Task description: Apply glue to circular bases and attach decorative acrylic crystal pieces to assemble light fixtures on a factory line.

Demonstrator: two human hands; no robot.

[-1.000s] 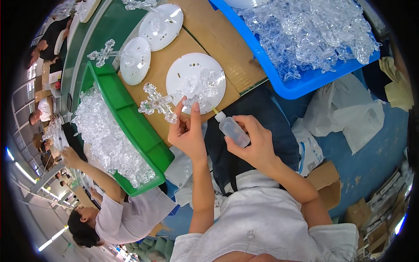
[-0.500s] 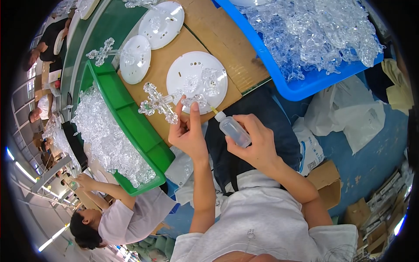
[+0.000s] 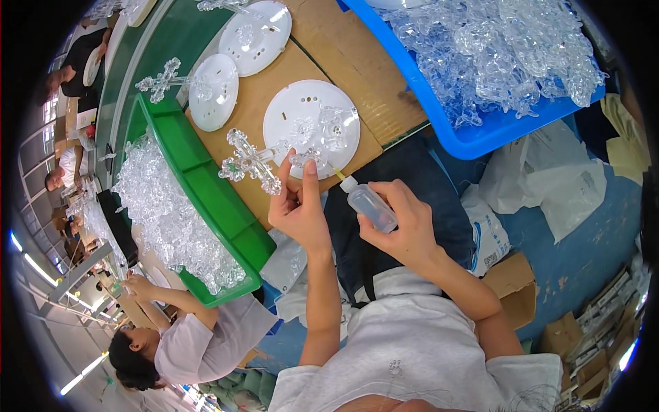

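While the left hand (image 3: 302,213) pinches a clear ornate cross (image 3: 248,165) beside the near edge of a white disc (image 3: 283,130), in the head view the right hand (image 3: 401,220), partly curled, holds a small translucent bottle (image 3: 373,208), nozzle toward the disc. Clear pieces fill the green bin (image 3: 213,192) and the blue bin (image 3: 449,143).

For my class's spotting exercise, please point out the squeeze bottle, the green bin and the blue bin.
Squeeze bottle (image 3: 371,208): head view, on its translucent body.
Green bin (image 3: 204,177): head view, on its side wall.
Blue bin (image 3: 470,146): head view, on its rim.
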